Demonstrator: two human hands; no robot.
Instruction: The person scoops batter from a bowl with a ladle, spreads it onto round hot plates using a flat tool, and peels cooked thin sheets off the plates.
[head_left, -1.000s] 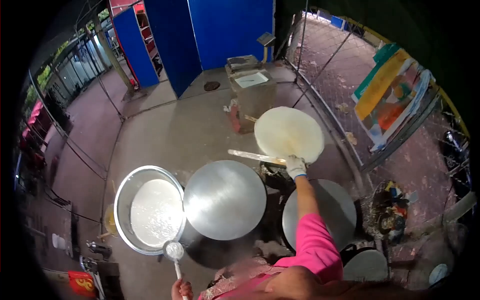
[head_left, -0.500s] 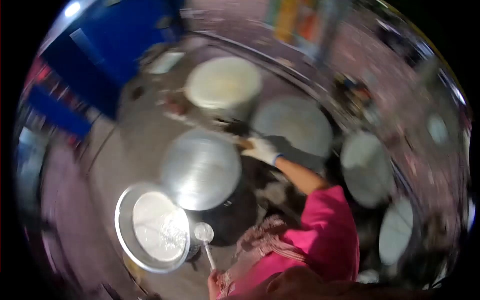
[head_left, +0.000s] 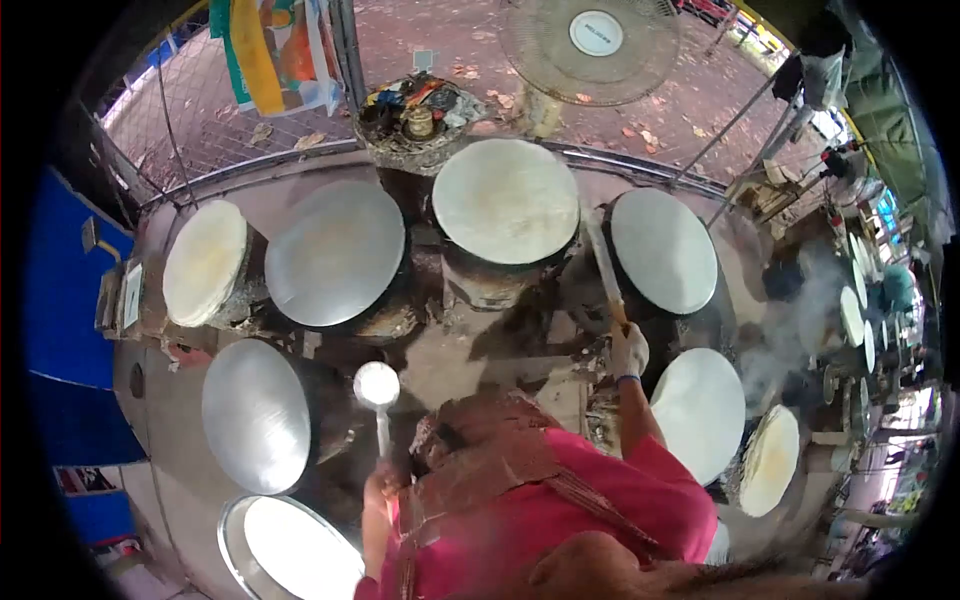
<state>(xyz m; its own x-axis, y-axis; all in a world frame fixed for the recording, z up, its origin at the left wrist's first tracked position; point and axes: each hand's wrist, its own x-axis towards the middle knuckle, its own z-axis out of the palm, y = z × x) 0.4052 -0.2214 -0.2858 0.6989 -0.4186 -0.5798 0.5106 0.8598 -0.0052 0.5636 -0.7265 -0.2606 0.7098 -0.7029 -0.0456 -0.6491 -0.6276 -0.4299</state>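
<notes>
The person's left hand [head_left: 383,482] is low and in front of the body, fingers closed around the handle of a ladle [head_left: 377,384]. The ladle points away from the body, its round bowl white inside, seemingly with batter. It hangs over the ground between the griddles, near the shiny griddle [head_left: 257,415] – probably held with its open side up so that nothing spills. Just beside that griddle, at the bottom edge of the view, is the metal basin [head_left: 232,545] of white batter, placed on the ladle's side, likely so that the scoop has only a short way to travel.

The right hand [head_left: 629,351], in a pale glove, has its fingers wrapped around the wooden grip of a long flat spatula [head_left: 603,262]. How tightly they press, I cannot tell. The blade reaches away from the body, between the middle griddle's flatbread [head_left: 507,200] and the pale round griddle [head_left: 663,250]; whether it touches either edge is unclear. Gripping the far end presumably keeps the fingers back from the heat, and the glove would help too.

More rounds curve about the body: a flatbread [head_left: 205,263] at far left, a grey griddle [head_left: 335,253] beside it, and a white round [head_left: 698,416] and a browned flatbread [head_left: 769,461] at right – an arc that seems meant for reach.
</notes>
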